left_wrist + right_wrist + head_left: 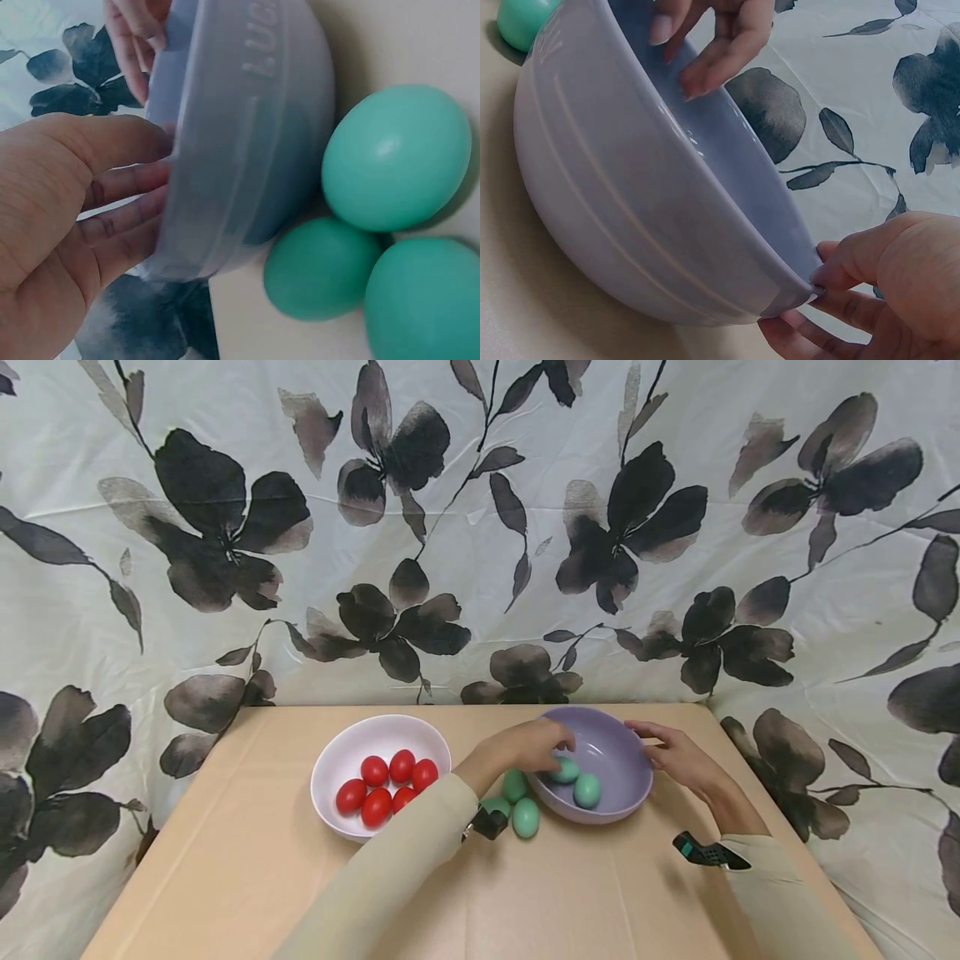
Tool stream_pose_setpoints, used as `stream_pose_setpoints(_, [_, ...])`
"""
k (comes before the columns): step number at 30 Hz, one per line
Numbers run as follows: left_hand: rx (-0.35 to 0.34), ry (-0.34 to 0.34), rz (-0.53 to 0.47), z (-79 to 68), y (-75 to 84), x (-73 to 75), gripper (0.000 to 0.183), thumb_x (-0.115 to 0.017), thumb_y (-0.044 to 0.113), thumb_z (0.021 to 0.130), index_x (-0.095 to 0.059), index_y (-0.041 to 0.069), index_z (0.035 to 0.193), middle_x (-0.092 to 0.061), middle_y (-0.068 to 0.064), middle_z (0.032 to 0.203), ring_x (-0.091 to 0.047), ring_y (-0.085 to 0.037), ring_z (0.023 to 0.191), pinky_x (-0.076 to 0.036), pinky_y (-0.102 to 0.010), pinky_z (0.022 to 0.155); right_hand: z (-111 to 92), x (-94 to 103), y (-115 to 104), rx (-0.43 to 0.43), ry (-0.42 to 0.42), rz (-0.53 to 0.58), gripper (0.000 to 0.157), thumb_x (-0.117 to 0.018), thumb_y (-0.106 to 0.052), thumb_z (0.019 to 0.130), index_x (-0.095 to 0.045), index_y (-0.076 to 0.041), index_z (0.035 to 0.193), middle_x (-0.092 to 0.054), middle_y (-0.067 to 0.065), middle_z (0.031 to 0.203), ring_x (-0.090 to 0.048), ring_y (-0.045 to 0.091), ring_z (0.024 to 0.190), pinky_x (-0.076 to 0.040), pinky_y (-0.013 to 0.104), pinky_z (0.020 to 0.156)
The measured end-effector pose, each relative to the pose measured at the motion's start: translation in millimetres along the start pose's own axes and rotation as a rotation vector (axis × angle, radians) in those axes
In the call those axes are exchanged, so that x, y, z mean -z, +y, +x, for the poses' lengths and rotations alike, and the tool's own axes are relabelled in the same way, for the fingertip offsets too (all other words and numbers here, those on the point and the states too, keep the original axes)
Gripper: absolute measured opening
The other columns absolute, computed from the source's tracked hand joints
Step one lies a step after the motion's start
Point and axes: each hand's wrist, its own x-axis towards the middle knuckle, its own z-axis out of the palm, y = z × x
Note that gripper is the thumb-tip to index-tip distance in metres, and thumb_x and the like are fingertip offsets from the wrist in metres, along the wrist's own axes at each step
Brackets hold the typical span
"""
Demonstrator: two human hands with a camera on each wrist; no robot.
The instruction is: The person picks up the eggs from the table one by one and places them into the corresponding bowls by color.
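Note:
A purple bowl stands at the right of the table, with two green eggs inside it. My left hand reaches over its left rim, fingers loosely bent above the inside; in the right wrist view nothing shows between those fingers. One of the green eggs lies just below the fingertips. My right hand pinches the bowl's right rim, thumb on the inner side and fingers outside. Three more green eggs rest on the table against or near the bowl's left side, partly behind the left wrist.
Left of the forearm stands a pale pink bowl holding several red eggs. Both bowls are on a tan table, whose far edge meets a hanging floral cloth. A dark band sits on the right wrist.

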Motion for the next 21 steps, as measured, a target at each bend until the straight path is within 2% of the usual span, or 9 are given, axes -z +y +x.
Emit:
stream_pose_setpoints(6, [0.003,0.08,-0.019,-10.8,-6.3,9.2,0.038,-0.072,0.014,0.092,-0.067,0.008,0.13,-0.064,-0.004,0.132,-0.057,-0.016,0.126,-0.044,-0.025,0.11,-0.2,0.9,1.8,0.003,0.001,0.0,0.052,-0.048,-0.002,0.102,-0.04,-0.001,0.153,-0.042,0.029,0.153,-0.057,0.047,0.124,-0.057,0.04,0.09])
stream_pose_setpoints(10, [0.018,0.147,-0.051,-21.5,-10.6,15.5,0.039,-0.073,0.013,0.091,-0.067,0.009,0.129,-0.06,-0.005,0.13,-0.057,-0.015,0.12,-0.047,-0.024,0.104,0.2,0.3,2.2,0.003,-0.003,0.011,0.052,-0.048,-0.002,0.102,-0.04,0.0,0.153,-0.041,0.029,0.154,-0.056,0.047,0.125,-0.057,0.04,0.091])
stream_pose_setpoints(15, [0.01,0.218,-0.101,-35.3,-17.3,22.7,0.038,-0.073,0.011,0.091,-0.067,0.008,0.128,-0.061,-0.007,0.12,-0.06,-0.021,0.112,-0.051,-0.028,0.098,0.1,-0.1,2.2,-0.001,-0.003,0.008,0.052,-0.049,-0.002,0.102,-0.04,0.0,0.153,-0.041,0.028,0.154,-0.056,0.047,0.125,-0.057,0.041,0.091])
stream_pose_setpoints(21, [0.026,0.236,-0.125,-51.9,-26.3,25.4,0.038,-0.072,0.012,0.092,-0.065,0.007,0.129,-0.062,-0.01,0.12,-0.064,-0.027,0.111,-0.054,-0.033,0.097,-0.2,0.5,2.8,-0.004,0.001,0.007,0.052,-0.049,-0.003,0.102,-0.04,-0.001,0.153,-0.042,0.028,0.153,-0.056,0.047,0.125,-0.057,0.045,0.093])
